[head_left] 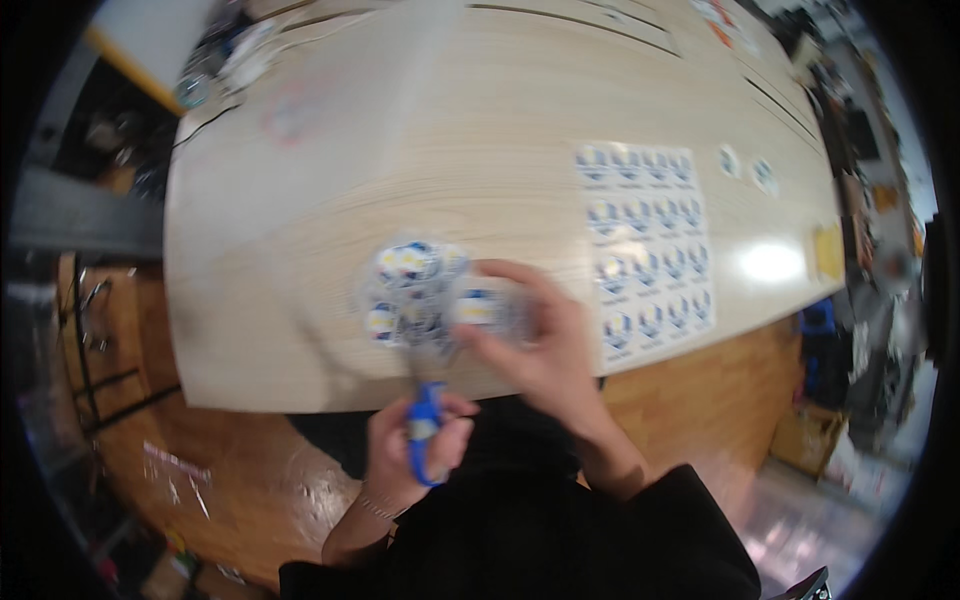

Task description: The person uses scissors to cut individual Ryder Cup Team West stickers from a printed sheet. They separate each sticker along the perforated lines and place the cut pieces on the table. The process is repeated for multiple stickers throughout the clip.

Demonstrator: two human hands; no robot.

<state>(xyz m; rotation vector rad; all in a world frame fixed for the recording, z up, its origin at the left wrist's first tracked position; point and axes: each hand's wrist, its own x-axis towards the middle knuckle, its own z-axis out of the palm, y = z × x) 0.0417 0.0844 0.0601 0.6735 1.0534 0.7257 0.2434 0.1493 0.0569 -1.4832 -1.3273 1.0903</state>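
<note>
My left hand [420,442] grips blue-handled scissors [425,420] just off the table's near edge, their blurred blades pointing away from me. Between thumb and fingers, my right hand [544,341] holds a round printed sticker [480,306] with a clear margin. Touching or overlapping it on its left is a cluster of similar round printed pieces [409,262], some lying over others; motion blur hides their edges. To the right of my right hand lies a sheet of printed stickers [651,255] in rows, flat on the wooden table [510,180].
Two small round pieces [727,162] lie beyond the sheet, near a yellow block [828,253] at the table's right edge. A translucent plastic sheet [300,142] covers the left part. A cable and clear items [193,90] sit at the far left corner.
</note>
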